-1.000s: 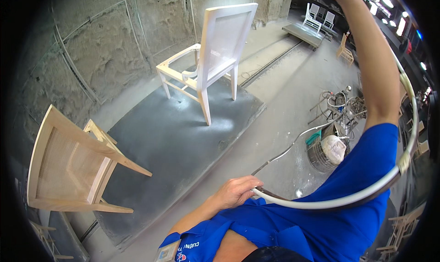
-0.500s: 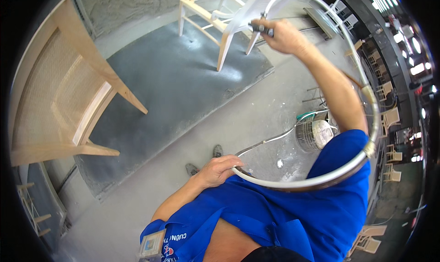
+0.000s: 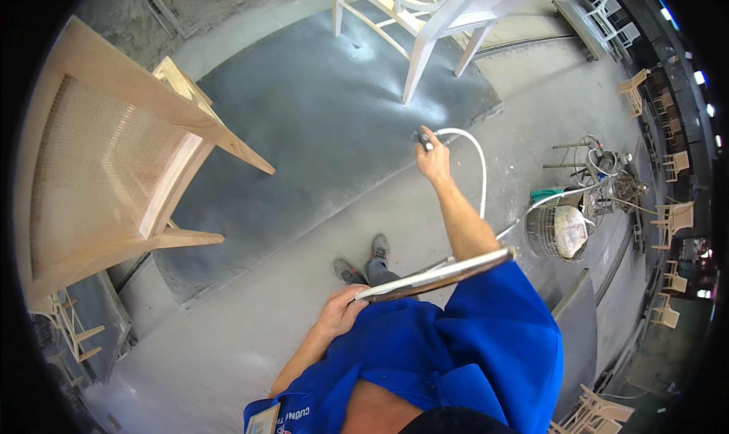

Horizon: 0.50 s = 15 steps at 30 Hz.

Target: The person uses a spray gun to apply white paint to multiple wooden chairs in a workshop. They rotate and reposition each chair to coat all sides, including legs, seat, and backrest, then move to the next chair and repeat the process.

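My right hand (image 3: 436, 163) is closed around a small dark spray gun (image 3: 426, 139), held over the near edge of a dark grey board on the floor. A white hose (image 3: 480, 157) curves from the gun back toward my right elbow. At my waist, my left hand (image 3: 339, 311) grips the hose, which runs in a flattened bend across my front. Beyond the gun stands a white-coated chair (image 3: 427, 35), apart from it, its legs on the board. To the left rises a bare wooden chair (image 3: 156, 123) with a woven back panel.
The dark board (image 3: 304, 130) shows pale spray patches near the white chair. On the right, a basket-like bucket (image 3: 541, 229) holds a whitish container beside a cluttered metal stand (image 3: 607, 176). Several wooden chairs (image 3: 674, 220) line the far right; more chair frames (image 3: 76, 328) lie lower left.
My right hand with the spray gun has come down and back from the white chair. The hose's wide loop has dropped and flattened. The chair's near leg, tan before, now looks white.
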Available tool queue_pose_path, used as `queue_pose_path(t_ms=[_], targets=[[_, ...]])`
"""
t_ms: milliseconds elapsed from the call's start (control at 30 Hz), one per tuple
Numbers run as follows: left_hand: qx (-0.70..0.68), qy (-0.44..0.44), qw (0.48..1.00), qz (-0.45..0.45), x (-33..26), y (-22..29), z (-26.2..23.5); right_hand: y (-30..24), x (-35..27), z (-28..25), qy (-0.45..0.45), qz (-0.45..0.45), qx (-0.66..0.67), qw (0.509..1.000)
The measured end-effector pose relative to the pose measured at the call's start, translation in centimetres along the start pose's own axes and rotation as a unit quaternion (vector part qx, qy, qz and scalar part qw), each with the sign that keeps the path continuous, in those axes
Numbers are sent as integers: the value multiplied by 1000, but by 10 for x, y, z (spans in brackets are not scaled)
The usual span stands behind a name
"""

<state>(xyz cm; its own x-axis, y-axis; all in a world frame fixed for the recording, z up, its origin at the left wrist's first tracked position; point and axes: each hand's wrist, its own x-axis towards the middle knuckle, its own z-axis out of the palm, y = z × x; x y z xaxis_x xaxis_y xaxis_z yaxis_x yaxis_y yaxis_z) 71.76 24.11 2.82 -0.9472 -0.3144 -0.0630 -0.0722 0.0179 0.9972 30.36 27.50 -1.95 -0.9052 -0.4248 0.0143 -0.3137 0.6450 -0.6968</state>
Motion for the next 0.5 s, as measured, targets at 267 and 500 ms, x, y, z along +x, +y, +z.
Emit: queue_pose_path(t_ms=[267,500], targets=[[-18,48,997,-52,8,-10,-12,-95,23,-19,220,12,223,950],[2,20,997,73,20,-14,-41,-136,9,-28,280,-37,302,910]])
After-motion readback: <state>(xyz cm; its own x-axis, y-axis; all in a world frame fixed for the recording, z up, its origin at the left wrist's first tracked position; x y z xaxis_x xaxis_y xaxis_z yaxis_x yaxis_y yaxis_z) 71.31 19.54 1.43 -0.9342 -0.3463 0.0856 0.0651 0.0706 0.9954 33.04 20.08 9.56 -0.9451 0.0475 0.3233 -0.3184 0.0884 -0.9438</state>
